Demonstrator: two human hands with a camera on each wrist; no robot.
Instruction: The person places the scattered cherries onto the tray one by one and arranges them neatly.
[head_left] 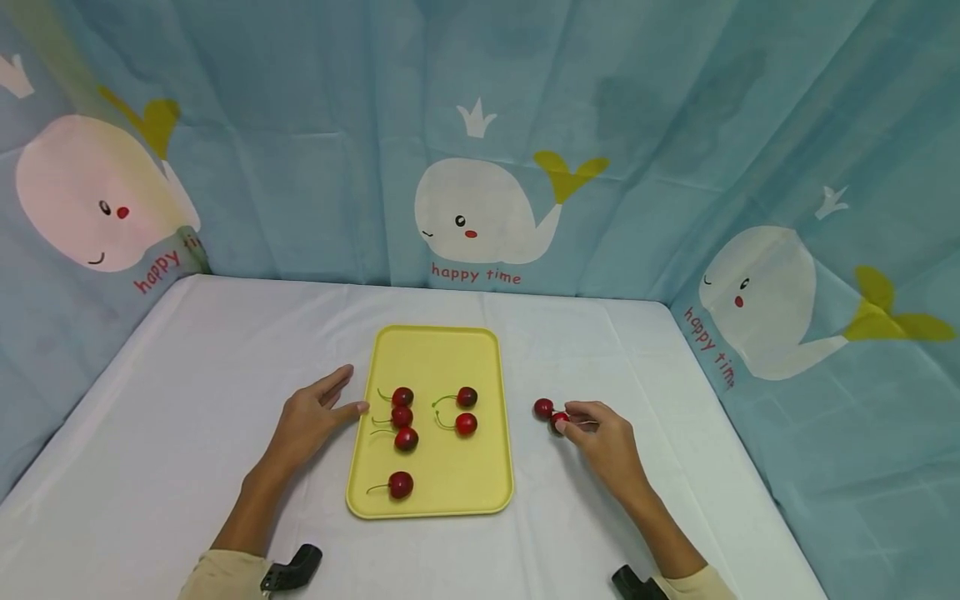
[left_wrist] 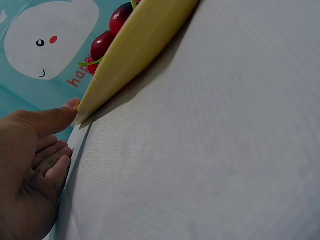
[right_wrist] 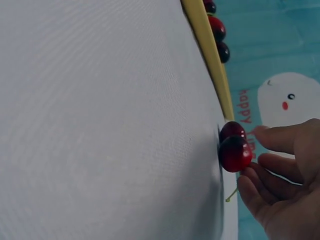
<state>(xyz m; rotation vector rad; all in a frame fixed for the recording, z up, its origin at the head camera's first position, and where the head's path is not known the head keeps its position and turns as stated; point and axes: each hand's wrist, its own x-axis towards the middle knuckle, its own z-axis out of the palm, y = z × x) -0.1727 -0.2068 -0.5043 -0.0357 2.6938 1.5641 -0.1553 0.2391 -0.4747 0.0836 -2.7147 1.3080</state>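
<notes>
A yellow tray (head_left: pixel 431 354) holds several dark red cherries with green stems, in a left column and a right pair. My left hand (head_left: pixel 306 425) is at the tray's left side, its thumb touching the rim and its other fingers extended. Two more cherries lie on the white cloth right of the tray: a farther cherry (head_left: pixel 543 408) and a nearer cherry (right_wrist: pixel 235 154). Around the nearer one is my right hand (head_left: pixel 606 446), thumb and fingers spread. In the right wrist view, the thumb stands apart from the cherries, while fingertips are close behind the nearer one.
White cloth (head_left: pixel 247 358) covers the table beneath the tray. Blue curtains (head_left: pixel 322 167) printed with whales hang along the back and both sides. Black wrist devices (head_left: pixel 294 568) sit at both sleeve cuffs.
</notes>
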